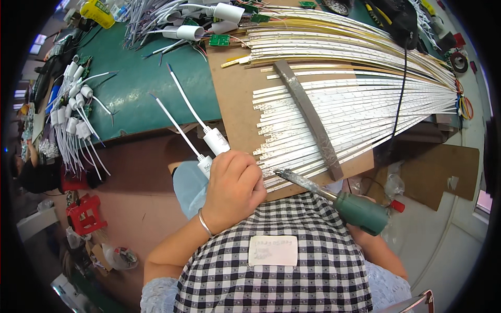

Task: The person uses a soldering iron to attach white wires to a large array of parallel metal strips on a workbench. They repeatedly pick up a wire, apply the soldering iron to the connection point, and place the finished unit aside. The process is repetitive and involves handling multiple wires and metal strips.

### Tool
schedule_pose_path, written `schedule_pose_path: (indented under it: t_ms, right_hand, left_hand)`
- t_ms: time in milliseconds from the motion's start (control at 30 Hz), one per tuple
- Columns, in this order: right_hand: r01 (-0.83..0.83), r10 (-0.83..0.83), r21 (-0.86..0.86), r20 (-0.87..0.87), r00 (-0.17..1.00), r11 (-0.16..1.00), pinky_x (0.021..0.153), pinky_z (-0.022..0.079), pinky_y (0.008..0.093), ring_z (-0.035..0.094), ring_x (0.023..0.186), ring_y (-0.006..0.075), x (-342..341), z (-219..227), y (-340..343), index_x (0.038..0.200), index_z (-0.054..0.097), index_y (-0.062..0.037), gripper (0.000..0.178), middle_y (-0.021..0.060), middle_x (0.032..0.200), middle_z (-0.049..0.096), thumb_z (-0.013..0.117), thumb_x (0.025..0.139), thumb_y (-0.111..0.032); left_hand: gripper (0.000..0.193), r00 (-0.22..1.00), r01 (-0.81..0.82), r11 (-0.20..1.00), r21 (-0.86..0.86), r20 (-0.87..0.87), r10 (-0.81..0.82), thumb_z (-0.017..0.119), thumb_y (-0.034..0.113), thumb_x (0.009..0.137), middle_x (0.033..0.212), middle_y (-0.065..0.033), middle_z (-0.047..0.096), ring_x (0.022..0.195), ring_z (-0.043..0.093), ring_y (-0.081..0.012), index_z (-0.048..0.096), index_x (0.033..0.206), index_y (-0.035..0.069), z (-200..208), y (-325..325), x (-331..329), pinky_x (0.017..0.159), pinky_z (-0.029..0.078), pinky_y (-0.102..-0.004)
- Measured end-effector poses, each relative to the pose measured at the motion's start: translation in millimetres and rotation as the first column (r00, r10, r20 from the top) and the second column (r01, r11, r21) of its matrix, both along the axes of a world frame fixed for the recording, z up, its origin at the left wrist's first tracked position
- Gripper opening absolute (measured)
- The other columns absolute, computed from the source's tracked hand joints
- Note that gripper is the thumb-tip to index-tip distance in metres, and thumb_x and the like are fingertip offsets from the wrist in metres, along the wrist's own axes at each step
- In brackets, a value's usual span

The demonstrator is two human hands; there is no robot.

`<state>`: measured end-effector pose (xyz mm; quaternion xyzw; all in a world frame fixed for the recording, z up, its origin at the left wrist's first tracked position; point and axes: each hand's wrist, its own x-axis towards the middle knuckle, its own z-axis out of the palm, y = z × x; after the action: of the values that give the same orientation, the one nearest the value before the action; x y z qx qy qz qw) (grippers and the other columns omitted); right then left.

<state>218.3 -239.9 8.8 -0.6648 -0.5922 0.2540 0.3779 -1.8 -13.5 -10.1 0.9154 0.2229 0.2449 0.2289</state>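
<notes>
My left hand (237,180) is closed at the near left corner of the brown board, around white cylindrical housings (216,140) with white cables. The cables (180,128) run away to the upper left, ending in stripped coloured wires. What lies under my fingers is hidden. My right hand (365,240), mostly covered by the tool, grips a soldering iron (360,213) with a thick green handle. Its dark tip is over the near ends of narrow white LED strips (313,120). These strips fan out across the board, and a heavy grey-brown bar (308,120) lies on them.
A green table mat (156,99) spreads to the left. White cabled housings (78,104) hang over its left edge; others (227,13) lie at the back beside green circuit boards (219,40). A black cord (401,94) crosses the strips. A red stool (86,214) stands on the floor.
</notes>
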Motion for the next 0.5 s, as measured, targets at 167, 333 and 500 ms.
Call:
schedule_pose_path:
  t_ms: [167, 333, 500]
  right_hand:
    - [0.038, -0.053, -0.064, -0.248, 0.967, 0.997, 0.078, 0.052, 0.0384, 0.066, 0.088, 0.0302, -7, 3, 9, 0.099, 0.067, -0.0029, 0.021, 0.0124, 0.098, 0.068, 0.065, 0.080, -0.013]
    - [0.023, -0.037, -0.078, -0.187, 0.982, 0.997, 0.081, 0.051, 0.0382, 0.065, 0.090, 0.0295, -7, -6, 3, 0.100, 0.068, -0.0031, 0.021, 0.0131, 0.099, 0.068, 0.064, 0.083, -0.016]
    - [0.033, -0.050, -0.076, -0.226, 0.973, 0.997, 0.081, 0.051, 0.0378, 0.065, 0.090, 0.0300, -9, -8, 3, 0.100, 0.068, -0.0031, 0.022, 0.0136, 0.100, 0.067, 0.065, 0.084, -0.018]
  left_hand:
    - [0.018, 1.000, -0.005, 1.000, 0.009, -0.003, 0.005, 0.067, 0.000, 0.063, 0.090, -0.0084, 0.056, 0.093, 0.054, -0.0291, 0.055, 0.076, 0.005, -2, -1, 0, 0.081, 0.043, -0.0409]
    - [0.023, 1.000, 0.001, 1.000, 0.008, 0.019, -0.002, 0.069, 0.000, 0.060, 0.091, -0.0081, 0.055, 0.092, 0.053, -0.0310, 0.055, 0.076, 0.007, -8, -1, 0, 0.080, 0.041, -0.0413]
    - [0.023, 1.000, 0.000, 1.000, 0.013, 0.021, -0.001, 0.068, 0.000, 0.058, 0.091, -0.0084, 0.055, 0.091, 0.053, -0.0310, 0.054, 0.075, 0.007, -9, -1, 1, 0.079, 0.041, -0.0412]
